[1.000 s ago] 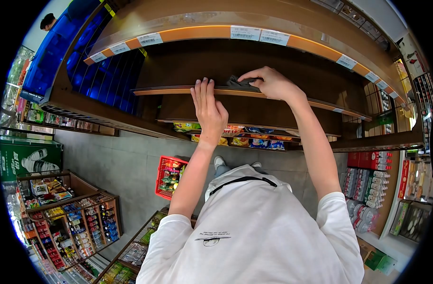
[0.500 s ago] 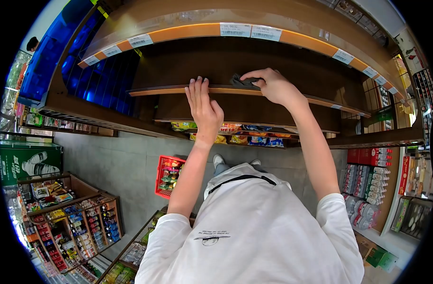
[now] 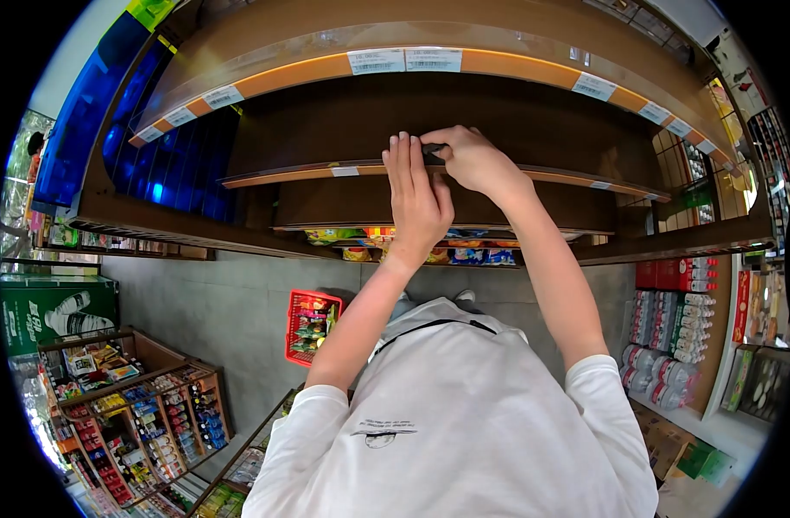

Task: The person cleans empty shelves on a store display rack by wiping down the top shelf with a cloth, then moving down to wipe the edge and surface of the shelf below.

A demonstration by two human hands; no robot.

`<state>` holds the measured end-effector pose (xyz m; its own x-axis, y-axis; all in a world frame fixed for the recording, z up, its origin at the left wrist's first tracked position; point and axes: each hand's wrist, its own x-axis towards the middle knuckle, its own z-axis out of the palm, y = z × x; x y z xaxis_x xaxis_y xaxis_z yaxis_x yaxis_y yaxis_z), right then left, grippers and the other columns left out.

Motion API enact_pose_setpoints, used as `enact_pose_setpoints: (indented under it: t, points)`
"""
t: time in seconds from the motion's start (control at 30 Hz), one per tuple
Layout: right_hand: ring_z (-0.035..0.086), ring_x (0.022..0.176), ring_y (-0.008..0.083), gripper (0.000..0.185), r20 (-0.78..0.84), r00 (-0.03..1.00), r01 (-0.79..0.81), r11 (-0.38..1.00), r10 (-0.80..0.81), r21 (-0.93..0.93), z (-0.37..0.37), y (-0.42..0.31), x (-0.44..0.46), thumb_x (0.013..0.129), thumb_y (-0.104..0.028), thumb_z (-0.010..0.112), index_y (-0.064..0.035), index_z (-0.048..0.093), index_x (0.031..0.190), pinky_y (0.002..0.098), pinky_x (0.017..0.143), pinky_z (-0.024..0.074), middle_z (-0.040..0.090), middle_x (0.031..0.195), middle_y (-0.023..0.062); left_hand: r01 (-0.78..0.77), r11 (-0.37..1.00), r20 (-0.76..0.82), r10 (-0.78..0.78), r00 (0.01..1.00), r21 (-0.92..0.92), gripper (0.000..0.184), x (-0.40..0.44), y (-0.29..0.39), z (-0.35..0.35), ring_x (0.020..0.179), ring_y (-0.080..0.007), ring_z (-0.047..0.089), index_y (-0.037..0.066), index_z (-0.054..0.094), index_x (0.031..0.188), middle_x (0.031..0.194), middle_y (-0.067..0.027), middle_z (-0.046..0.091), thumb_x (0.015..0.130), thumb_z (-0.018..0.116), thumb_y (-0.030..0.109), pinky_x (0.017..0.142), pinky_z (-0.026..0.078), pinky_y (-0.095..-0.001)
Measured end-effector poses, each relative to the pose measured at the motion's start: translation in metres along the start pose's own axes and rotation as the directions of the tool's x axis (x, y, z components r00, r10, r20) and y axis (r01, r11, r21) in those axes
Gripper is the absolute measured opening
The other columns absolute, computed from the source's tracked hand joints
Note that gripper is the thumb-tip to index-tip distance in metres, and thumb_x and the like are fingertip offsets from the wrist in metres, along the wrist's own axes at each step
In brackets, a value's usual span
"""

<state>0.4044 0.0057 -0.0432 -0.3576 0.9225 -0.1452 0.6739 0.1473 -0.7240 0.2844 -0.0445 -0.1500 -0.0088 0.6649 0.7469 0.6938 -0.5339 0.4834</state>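
Shop floor: grey and smooth point(image 3: 206, 302), crossing the middle left of the frame, with a red plastic basket point(image 3: 315, 295) of packaged goods on it.
Shelving: brown boards fill the top; the uppermost has an orange front strip point(image 3: 300, 70) with white paper price labels point(image 3: 376, 61).
Shelf at my hands: a dark brown board point(image 3: 326, 129) with a thin brown front lip point(image 3: 278, 176), upper centre.
Left hand: mine point(image 3: 418, 198), flat, fingers straight and together across that lip, gripping nothing that I can see.
Right hand: mine point(image 3: 477, 162), fingers bent and closed around a crumpled dark grey cloth point(image 3: 433, 153), just right of my left fingertips; whether my hands touch, I cannot tell.
Cloth: on the board just behind the lip, mostly hidden under my right fingers.
Below the hands: bright snack bags point(image 3: 468, 256) on a low shelf, centre.
Right edge: clear plastic bottles point(image 3: 661, 373), stacked.
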Motion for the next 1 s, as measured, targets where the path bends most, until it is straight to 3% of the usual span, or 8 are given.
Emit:
enact_pose_setpoints:
  t: [0.07, 0.2, 0.43, 0.5, 0.83, 1.0]
  points:
    - [0.063, 0.115, 0.0411, 0.039, 0.014, 1.000, 0.003, 1.000, -0.002, -0.014, -0.001, 0.002, 0.000, 0.092, 0.001, 0.052, -0.0069, 0.068, 0.127, 0.0426, 0.097, 0.0510, 0.067, 0.121, 0.0264, 0.042, 0.995, 0.029, -0.044, 0.999, 0.093, 0.063, -0.001, 0.001, 0.005, 0.144, -0.0476, 0.033, -0.013, 0.034, 0.147, 0.151, -0.0306, 0.038, 0.089, 0.055, 0.004, 0.120, 0.023, -0.0581]
    - [0.063, 0.113, 0.0400, 0.039, 0.022, 1.000, -0.018, 1.000, 0.018, -0.006, -0.004, -0.004, -0.006, 0.092, -0.001, 0.053, -0.0068, 0.067, 0.129, 0.0425, 0.096, 0.0513, 0.067, 0.120, 0.0258, -0.041, 0.985, 0.083, 0.028, 0.996, 0.170, 0.065, 0.000, -0.009, 0.000, 0.132, -0.0449, 0.044, -0.011, 0.035, 0.147, 0.147, -0.0291, 0.043, 0.092, 0.058, 0.015, 0.116, 0.031, -0.0580]
    - [0.066, 0.107, 0.0387, 0.042, 0.006, 0.999, 0.050, 0.998, -0.050, -0.025, -0.006, 0.010, 0.002, 0.092, 0.001, 0.052, -0.0109, 0.068, 0.129, 0.0414, 0.094, 0.0514, 0.068, 0.118, 0.0254, -0.066, 0.966, 0.098, 0.043, 0.994, 0.251, 0.065, -0.003, -0.015, 0.003, 0.129, -0.0441, 0.046, -0.011, 0.036, 0.147, 0.145, -0.0284, 0.045, 0.094, 0.058, 0.019, 0.115, 0.032, -0.0569]
    - [0.070, 0.102, 0.0340, 0.041, 0.039, 0.999, 0.017, 1.000, -0.017, 0.002, -0.010, 0.011, 0.002, 0.090, 0.004, 0.054, -0.0098, 0.070, 0.125, 0.0403, 0.087, 0.0541, 0.070, 0.112, 0.0256, -0.074, 0.956, 0.106, 0.046, 0.993, 0.282, 0.064, -0.003, -0.014, 0.004, 0.129, -0.0437, 0.046, -0.010, 0.038, 0.147, 0.145, -0.0281, 0.045, 0.094, 0.057, 0.020, 0.115, 0.032, -0.0566]
    - [0.068, 0.082, 0.0316, 0.035, 0.053, 0.998, 0.029, 0.999, -0.028, -0.018, -0.023, 0.034, 0.002, 0.095, 0.000, 0.055, -0.0131, 0.073, 0.122, 0.0381, 0.079, 0.0533, 0.073, 0.101, 0.0209, -0.093, 0.940, 0.127, 0.054, 0.990, 0.327, 0.059, -0.002, -0.015, 0.003, 0.128, -0.0418, 0.046, -0.008, 0.044, 0.144, 0.144, -0.0260, 0.047, 0.094, 0.058, 0.021, 0.114, 0.033, -0.0552]
    - [0.068, 0.085, 0.0325, 0.034, 0.111, 0.993, -0.033, 0.999, 0.036, -0.033, -0.030, 0.027, -0.001, 0.097, -0.001, 0.054, -0.0143, 0.073, 0.122, 0.0386, 0.080, 0.0530, 0.072, 0.104, 0.0204, -0.098, 0.945, 0.121, 0.063, 0.991, 0.311, 0.069, 0.000, -0.013, 0.001, 0.128, -0.0404, 0.047, -0.007, 0.045, 0.141, 0.142, -0.0234, 0.049, 0.092, 0.070, 0.033, 0.114, 0.033, -0.0544]
